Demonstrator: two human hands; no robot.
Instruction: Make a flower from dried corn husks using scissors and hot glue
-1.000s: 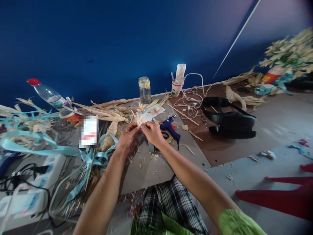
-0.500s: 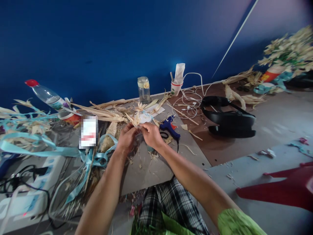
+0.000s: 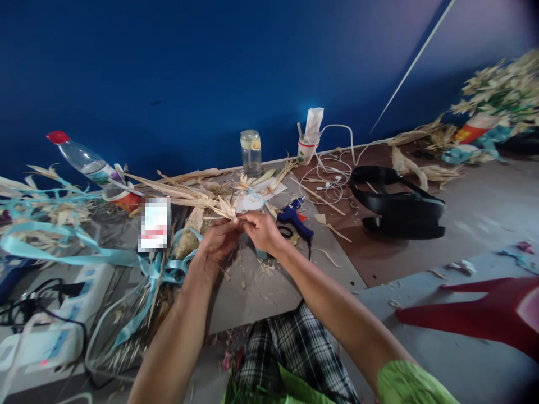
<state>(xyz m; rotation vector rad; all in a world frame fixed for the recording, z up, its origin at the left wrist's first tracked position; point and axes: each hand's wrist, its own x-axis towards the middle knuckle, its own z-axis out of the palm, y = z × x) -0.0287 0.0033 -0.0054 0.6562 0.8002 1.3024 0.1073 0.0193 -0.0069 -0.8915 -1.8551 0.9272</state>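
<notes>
The pale, spiky dried-husk flower (image 3: 228,210) is left of the blue plastic glue gun (image 3: 295,217), its base pinched by the left hand (image 3: 219,238) and right hand (image 3: 261,231); uneven pressure could split the thin husk, a slack grip splay its petals.

Left forearm (image 3: 179,320) and right forearm (image 3: 334,311) extend forward from the lower edge of view, angled inward so that they converge. Left grip (image 3: 221,238) — digits curled and closed in a pinch, wrist slightly bent. Right grip (image 3: 261,231) — back upward, digits closed in a pinch. The two grips stand close together, their fingertips (image 3: 243,219) nearly meeting.
</notes>
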